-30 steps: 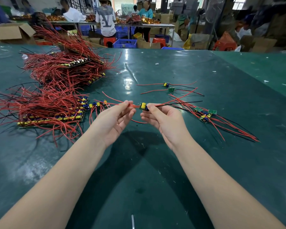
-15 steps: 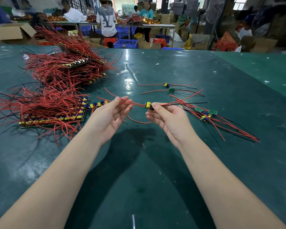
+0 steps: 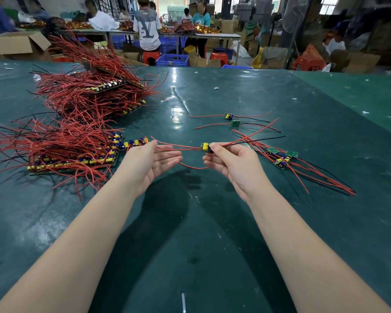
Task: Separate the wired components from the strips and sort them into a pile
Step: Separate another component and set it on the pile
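My right hand [image 3: 231,163] pinches a small wired component [image 3: 205,147] with a yellow part, red wires trailing left and a black wire trailing right. My left hand [image 3: 152,162] is palm up with fingers straight, and the red wires run over its fingertips. A short strip of components [image 3: 134,143] lies just left of my left hand. Strips with many red wires [image 3: 54,152] are stacked at the left, with a second heap [image 3: 88,98] behind. Separated components [image 3: 282,160] lie in a pile at the right.
Two loose components [image 3: 231,119] lie farther back on the green table [image 3: 190,245]. Beyond the table's far edge are cardboard boxes [image 3: 18,45], blue crates [image 3: 172,59], red stools and several people at other benches.
My hands have drawn apart. The left hand has let go of the component's wires and opened palm up. The right hand has carried the component slightly to the right.
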